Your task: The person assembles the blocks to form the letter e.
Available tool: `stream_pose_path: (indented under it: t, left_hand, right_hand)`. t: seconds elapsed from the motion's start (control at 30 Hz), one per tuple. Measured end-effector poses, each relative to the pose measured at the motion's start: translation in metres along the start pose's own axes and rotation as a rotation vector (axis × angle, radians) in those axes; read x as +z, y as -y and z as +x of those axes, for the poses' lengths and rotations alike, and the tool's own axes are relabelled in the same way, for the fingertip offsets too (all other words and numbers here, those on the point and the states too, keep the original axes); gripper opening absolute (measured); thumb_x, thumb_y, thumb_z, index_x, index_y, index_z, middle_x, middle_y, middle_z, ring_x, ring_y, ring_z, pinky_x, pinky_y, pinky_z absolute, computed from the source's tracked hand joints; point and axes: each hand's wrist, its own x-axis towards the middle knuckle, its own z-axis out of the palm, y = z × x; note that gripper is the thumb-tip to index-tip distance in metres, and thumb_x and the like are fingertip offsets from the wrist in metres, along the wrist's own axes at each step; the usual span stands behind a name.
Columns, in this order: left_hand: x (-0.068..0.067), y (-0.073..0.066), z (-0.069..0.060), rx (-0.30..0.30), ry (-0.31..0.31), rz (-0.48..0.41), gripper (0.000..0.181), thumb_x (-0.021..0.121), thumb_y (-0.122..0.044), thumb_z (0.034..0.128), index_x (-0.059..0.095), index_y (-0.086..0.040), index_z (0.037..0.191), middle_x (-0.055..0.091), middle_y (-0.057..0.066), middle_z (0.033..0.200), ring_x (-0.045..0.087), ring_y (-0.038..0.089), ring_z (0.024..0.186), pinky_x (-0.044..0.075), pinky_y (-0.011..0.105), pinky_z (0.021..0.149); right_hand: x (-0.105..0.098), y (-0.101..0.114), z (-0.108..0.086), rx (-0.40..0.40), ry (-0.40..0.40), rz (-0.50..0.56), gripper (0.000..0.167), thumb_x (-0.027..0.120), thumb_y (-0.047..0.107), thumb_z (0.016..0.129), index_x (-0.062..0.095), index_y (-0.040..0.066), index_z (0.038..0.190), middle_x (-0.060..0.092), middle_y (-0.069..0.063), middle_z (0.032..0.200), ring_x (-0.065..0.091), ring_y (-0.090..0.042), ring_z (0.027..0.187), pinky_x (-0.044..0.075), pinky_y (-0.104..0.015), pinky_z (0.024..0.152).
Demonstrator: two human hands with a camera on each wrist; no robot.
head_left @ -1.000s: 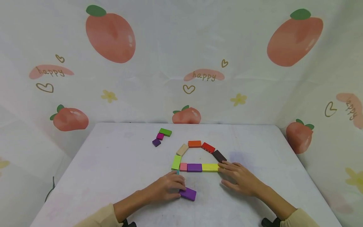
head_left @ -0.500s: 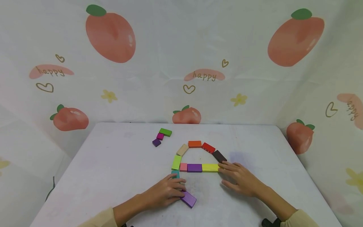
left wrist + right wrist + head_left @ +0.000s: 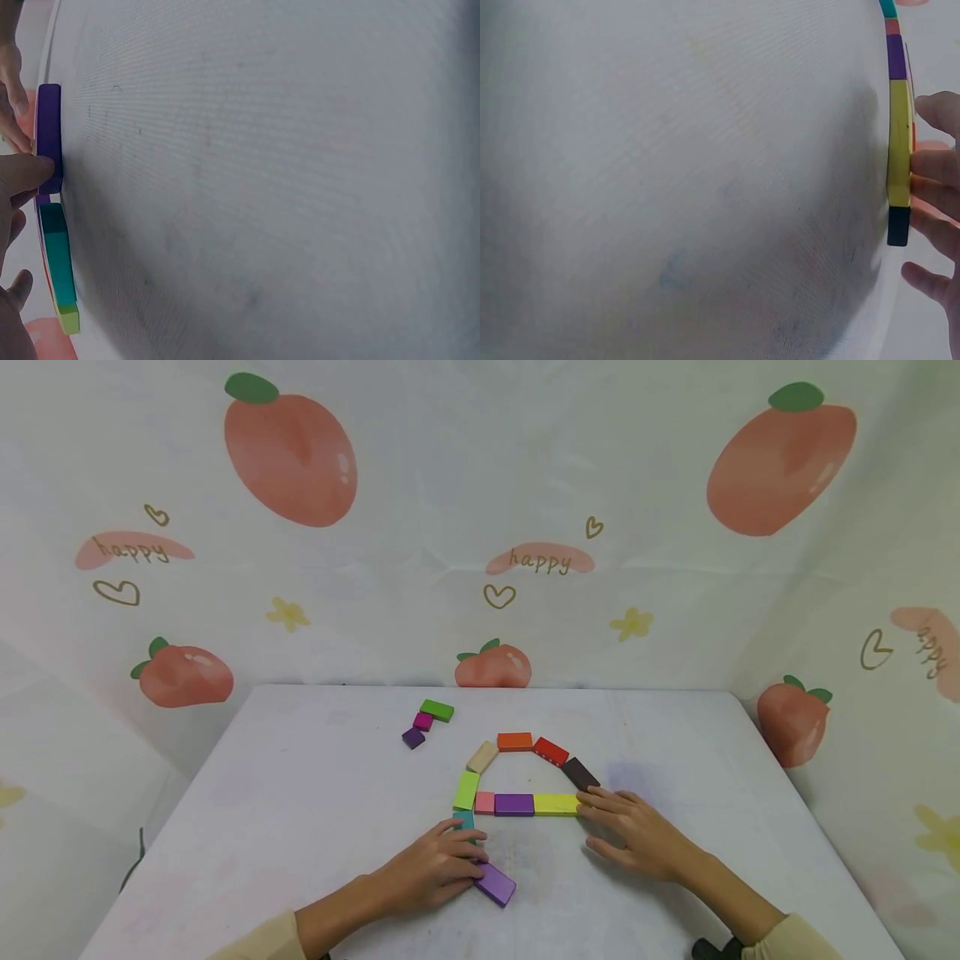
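Observation:
My left hand (image 3: pixel 431 872) pinches the upper left end of a purple block (image 3: pixel 497 885), which lies slanted near the front of the table. One digit presses on that purple block (image 3: pixel 49 127) in the left wrist view. A teal block (image 3: pixel 463 821), partly covered by the left fingers, meets the end of a lime green block (image 3: pixel 467 791). On the right end of a yellow block (image 3: pixel 553 804) rest the fingertips of my right hand (image 3: pixel 637 835), fingers extended. The right wrist view has these fingertips against the yellow block (image 3: pixel 898 142), with a dark block (image 3: pixel 898 225) at its end.
A pink block (image 3: pixel 485 802) and another purple block (image 3: pixel 514 804) continue the row left of the yellow one. Beige (image 3: pixel 482 756), orange (image 3: pixel 514 742), red (image 3: pixel 551 752) and dark brown (image 3: pixel 581 772) blocks arch behind. Farther left lie green (image 3: pixel 437 710), magenta (image 3: pixel 423 722) and dark purple (image 3: pixel 413 738) blocks.
The slanted purple block has turned clockwise, its free end coming nearer the front. My left hand has shifted slightly forward, uncovering more of the teal block. My right hand stays put.

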Motion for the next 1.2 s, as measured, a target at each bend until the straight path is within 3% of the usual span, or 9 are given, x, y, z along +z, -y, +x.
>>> stream_pose_path:
  t: [0.87,1.07,1.2]
  left_hand:
    - [0.0016,-0.0001,-0.0044,-0.021,-0.036,-0.027,0.012,0.077,-0.017,0.0879,0.079,-0.018,0.1,0.071,-0.008,0.113,0.057,0.016,0.125,0.046,0.045,0.102]
    - [-0.0024,0.0002,-0.0033,-0.055,-0.014,-0.071,0.014,0.076,-0.021,0.0892,0.079,-0.02,0.103,0.071,-0.008,0.115,0.057,0.017,0.126,0.046,0.047,0.102]
    - [-0.0078,0.005,0.0002,-0.11,-0.047,-0.127,0.016,0.077,-0.021,0.0886,0.078,-0.019,0.105,0.07,-0.006,0.116,0.057,0.018,0.125,0.047,0.046,0.102]
  right_hand:
    - [-0.0006,0.0017,0.0008,0.022,0.02,0.01,0.05,0.072,0.036,0.09,0.065,0.011,0.133,0.058,-0.006,0.142,0.052,-0.03,0.132,0.044,-0.059,0.101]
    - [-0.001,0.0013,0.0009,0.02,0.017,0.018,0.05,0.072,0.036,0.09,0.065,0.011,0.133,0.058,-0.006,0.142,0.053,-0.03,0.132,0.045,-0.059,0.1]
    - [-0.001,0.0013,0.0011,0.024,0.021,0.016,0.05,0.072,0.036,0.09,0.065,0.011,0.133,0.058,-0.006,0.142,0.053,-0.03,0.132,0.045,-0.059,0.1]
